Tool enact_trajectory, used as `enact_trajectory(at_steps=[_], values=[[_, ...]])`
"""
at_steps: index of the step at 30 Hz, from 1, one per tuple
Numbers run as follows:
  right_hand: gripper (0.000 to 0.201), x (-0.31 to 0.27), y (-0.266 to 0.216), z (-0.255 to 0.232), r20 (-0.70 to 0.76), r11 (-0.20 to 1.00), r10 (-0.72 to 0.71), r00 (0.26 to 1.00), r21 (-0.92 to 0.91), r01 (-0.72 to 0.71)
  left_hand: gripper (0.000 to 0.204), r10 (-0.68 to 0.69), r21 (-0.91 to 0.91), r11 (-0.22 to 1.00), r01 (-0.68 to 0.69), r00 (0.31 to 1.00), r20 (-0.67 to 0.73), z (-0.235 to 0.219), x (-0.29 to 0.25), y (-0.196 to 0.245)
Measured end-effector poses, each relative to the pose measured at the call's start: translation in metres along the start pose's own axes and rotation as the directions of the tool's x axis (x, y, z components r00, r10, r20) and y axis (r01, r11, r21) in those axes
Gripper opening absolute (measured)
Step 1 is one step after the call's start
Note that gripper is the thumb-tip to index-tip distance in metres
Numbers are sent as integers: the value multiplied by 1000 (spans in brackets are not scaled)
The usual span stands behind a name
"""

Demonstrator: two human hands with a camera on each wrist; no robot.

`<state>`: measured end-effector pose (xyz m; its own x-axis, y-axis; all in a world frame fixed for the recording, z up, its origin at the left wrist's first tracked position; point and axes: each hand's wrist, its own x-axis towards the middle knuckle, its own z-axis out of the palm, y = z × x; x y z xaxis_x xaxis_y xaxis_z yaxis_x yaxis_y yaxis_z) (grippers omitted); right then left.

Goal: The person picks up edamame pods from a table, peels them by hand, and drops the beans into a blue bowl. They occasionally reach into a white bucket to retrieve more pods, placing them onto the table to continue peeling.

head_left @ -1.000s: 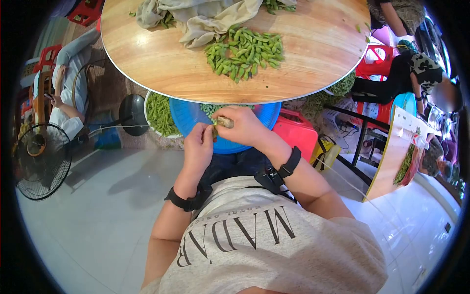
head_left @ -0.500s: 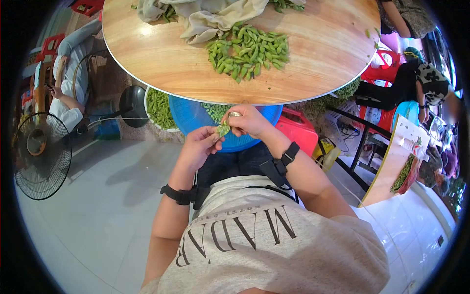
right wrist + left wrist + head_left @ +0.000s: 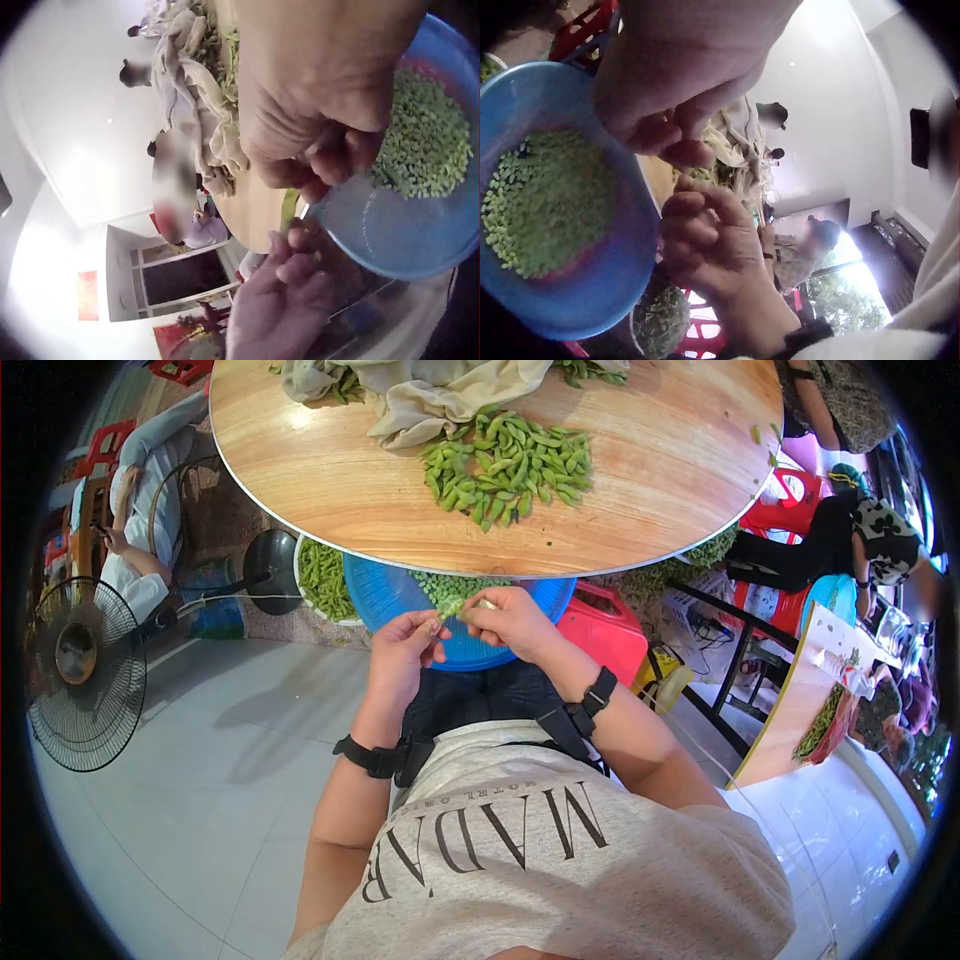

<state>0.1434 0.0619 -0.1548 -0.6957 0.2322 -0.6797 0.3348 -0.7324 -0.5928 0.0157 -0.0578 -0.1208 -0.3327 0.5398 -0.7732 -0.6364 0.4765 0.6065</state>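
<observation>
In the head view my left hand (image 3: 398,652) pinches a green soybean pod (image 3: 450,608) over the basin. My right hand (image 3: 512,624) grips the pod's other side with curled fingers, and something small, pale and shiny (image 3: 486,603) shows at its thumb; I cannot tell what it is. The right wrist view has the pod (image 3: 289,210) upright between both hands' fingertips. Beneath the hands is a blue plastic basin (image 3: 372,598) with many shelled green beans (image 3: 551,202) in it. A pile of soybean pods (image 3: 510,465) lies on the round wooden table (image 3: 330,490).
A beige cloth (image 3: 430,405) lies on the table behind the pods. Left of the basin stands a white-rimmed tub of pods (image 3: 325,585); right of it, a red plastic stool (image 3: 605,635). A black fan (image 3: 85,675) stands at far left. Other people sit on both sides.
My hands were close together with the pod mostly covered; half a second ago it came into view between the fingertips. The right hand has since shifted slightly right and down.
</observation>
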Motion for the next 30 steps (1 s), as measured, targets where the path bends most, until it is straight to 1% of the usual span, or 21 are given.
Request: enact_trajectory(at_steps=[2, 3, 5, 6, 8, 9, 11, 12, 14, 15, 17, 18, 20, 21, 24, 26, 27, 29, 30], values=[[10, -4, -4, 7, 70, 998, -15, 997, 58, 11, 12, 24, 16, 1000, -24, 1000, 0, 3, -1, 1], [10, -4, -5, 9, 104, 996, -25, 994, 86, 15, 11, 71, 89, 993, -72, 997, 8, 6, -3, 2], [9, -4, -7, 10, 75, 996, -23, 997, 93, 16, 11, 165, 232, 958, -167, 986, 30, 11, -6, 4], [8, -3, -7, 10, 61, 995, -22, 998, 97, 16, 10, 228, 279, 933, -228, 973, 35, 13, -7, 0], [7, -6, -9, 14, 36, 998, -54, 998, 42, 53, 9, 354, 368, 862, -349, 934, 59, 15, -8, -7], [6, -7, -10, 15, 23, 997, -71, 997, 12, 71, 9, 370, 417, 837, -356, 928, 49, 18, -9, -5], [9, -5, -9, 21, -51, 988, -154, 987, -34, 153, 10, 402, 512, 780, -360, 915, 31, 23, -13, 1], [10, -5, -9, 24, -87, 980, -196, 977, -57, 191, 10, 409, 510, 783, -356, 912, 10, 24, -13, 1], [11, -7, -15, 31, -110, 968, -249, 962, -18, 249, 9, 426, 502, 789, -353, 904, -34, 27, -10, 2], [11, -9, -17, 33, -120, 962, -272, 955, 2, 275, 9, 369, 393, 860, -324, 928, -42, 26, -9, 3], [9, -5, -13, 31, -109, 968, -247, 963, -61, 241, 8, 255, 163, 955, -247, 966, -35, 22, -7, 7], [9, -4, -11, 29, -104, 970, -235, 966, -94, 226, 8, 198, 89, 977, -194, 980, -37, 18, -6, 8], [8, -6, -12, 25, -40, 973, -169, 985, -163, 160, 7, 81, -57, 995, -82, 996, -27, 10, -3, 8], [8, -5, -14, 25, -8, 971, -139, 990, -200, 134, 7, 90, -46, 995, -91, 996, -22, 7, -2, 9], [12, -6, -10, 30, 30, 996, -74, 997, -52, 75, 7, 108, -14, 994, -108, 994, 10, -1, -5, 8], [19, -1, -3, 30, 15, 992, -110, 994, -55, 111, 9, 141, 2, 990, -141, 988, 59, -3, -4, 9], [22, 1, -3, 32, 9, 990, -128, 992, -57, 129, 9, 114, -17, 993, -113, 992, 62, -4, -6, 12], [22, 0, -5, 35, 17, 989, -128, 992, -70, 128, 10, 56, -51, 997, -52, 996, 75, -6, -10, 19], [22, -1, -6, 37, 19, 989, -126, 992, -77, 127, 10, 54, -29, 998, -51, 994, 92, -8, -10, 21]])
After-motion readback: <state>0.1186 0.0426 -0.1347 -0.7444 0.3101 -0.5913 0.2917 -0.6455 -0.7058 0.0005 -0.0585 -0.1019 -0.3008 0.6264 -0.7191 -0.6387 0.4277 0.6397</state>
